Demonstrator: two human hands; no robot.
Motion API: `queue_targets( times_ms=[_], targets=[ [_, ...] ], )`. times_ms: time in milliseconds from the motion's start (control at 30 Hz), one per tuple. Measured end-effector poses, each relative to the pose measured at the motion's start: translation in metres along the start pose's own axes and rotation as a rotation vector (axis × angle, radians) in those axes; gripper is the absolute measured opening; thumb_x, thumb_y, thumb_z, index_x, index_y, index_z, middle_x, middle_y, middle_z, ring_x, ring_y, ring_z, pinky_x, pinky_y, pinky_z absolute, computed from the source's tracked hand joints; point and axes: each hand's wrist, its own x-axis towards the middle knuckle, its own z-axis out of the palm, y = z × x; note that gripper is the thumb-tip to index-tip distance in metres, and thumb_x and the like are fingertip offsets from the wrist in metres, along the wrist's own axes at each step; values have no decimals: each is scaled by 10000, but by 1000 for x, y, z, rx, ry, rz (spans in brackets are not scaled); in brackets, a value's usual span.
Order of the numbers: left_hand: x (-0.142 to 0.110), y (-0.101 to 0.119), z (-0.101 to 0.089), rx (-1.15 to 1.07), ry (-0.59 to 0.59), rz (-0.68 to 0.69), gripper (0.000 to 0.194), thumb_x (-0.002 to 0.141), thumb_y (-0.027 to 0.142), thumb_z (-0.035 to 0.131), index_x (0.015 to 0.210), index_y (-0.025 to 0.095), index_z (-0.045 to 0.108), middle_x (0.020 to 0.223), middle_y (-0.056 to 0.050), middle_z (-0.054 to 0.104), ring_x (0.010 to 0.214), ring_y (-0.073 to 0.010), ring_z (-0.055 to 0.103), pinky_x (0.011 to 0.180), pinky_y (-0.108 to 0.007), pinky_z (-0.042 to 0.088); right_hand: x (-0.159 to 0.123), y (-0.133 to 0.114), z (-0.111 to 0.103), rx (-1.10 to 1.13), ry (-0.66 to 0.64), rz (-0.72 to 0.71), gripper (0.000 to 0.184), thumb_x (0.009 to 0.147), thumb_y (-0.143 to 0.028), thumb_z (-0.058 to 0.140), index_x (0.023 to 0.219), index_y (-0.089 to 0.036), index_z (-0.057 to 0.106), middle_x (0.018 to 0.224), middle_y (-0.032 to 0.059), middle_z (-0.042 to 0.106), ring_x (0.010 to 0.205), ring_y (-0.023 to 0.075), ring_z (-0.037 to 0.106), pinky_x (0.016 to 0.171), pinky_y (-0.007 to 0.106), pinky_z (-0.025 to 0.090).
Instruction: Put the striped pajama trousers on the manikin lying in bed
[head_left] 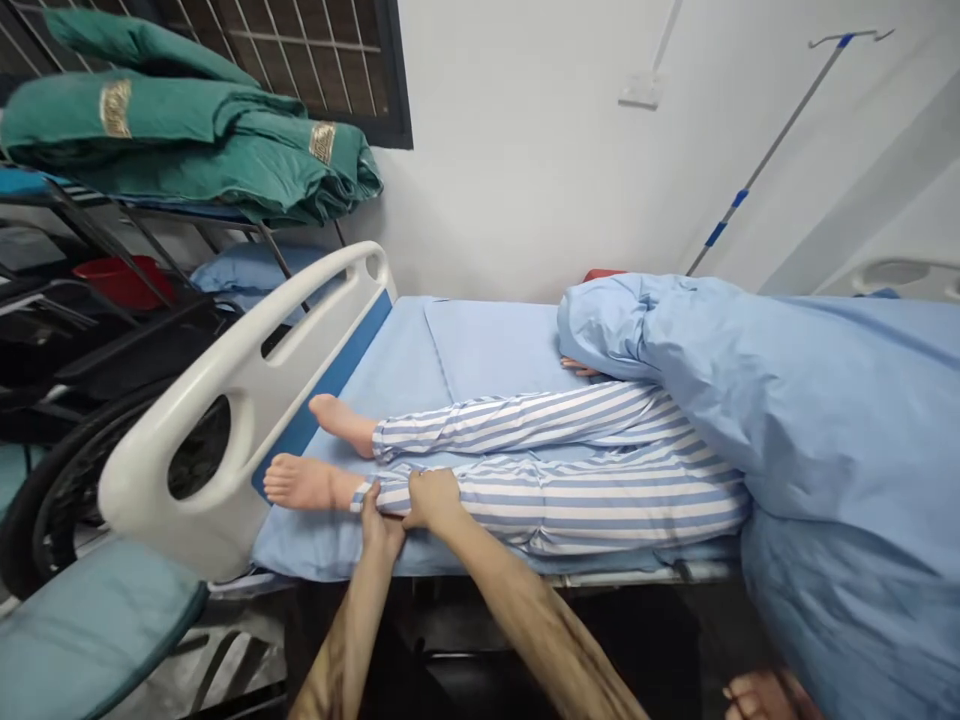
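A figure in blue-and-white striped trousers (570, 470) lies on a hospital bed, bare feet (304, 482) toward the white footboard (225, 400). A light blue quilt (810, 420) is folded back over its upper body. My left hand (379, 525) pinches the trouser cuff at the near ankle. My right hand (433, 497) is closed on the striped cloth just above it, on the shin. Both hands touch the near leg at the bed's front edge.
Green folded blankets (187, 130) lie on a metal rack at the left, with a red basin (124, 280) below. A wheelchair wheel (52, 490) and a blue padded seat (90, 620) stand by the footboard. An IV pole (772, 150) leans at the wall.
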Motion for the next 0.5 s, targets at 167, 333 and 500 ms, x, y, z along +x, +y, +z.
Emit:
queue_targets(
  times_ms=[167,333,500],
  targets=[
    [4,-3,0,5,44,11,167,827,261,477,722,269,607,730,89,708,728,-108,686,700,-202,548,1,-1,-3,-27,-37,7,615,606,-528,621,1144,-253,509,1073,117,680,981,276,650,810,409,470],
    [-2,0,8,0,113,33,175,816,268,463,716,288,606,666,95,692,749,-133,698,666,-214,561,-2,-2,-5,-4,-8,9,577,608,-511,629,1107,-239,530,1063,138,678,979,281,652,803,412,480],
    [-23,15,15,44,27,-89,173,813,228,447,770,275,607,793,60,720,834,-153,699,660,-240,573,-9,-3,-15,19,-4,-5,691,532,-547,690,1108,-199,534,1058,159,680,979,285,654,838,401,487]
  ],
)
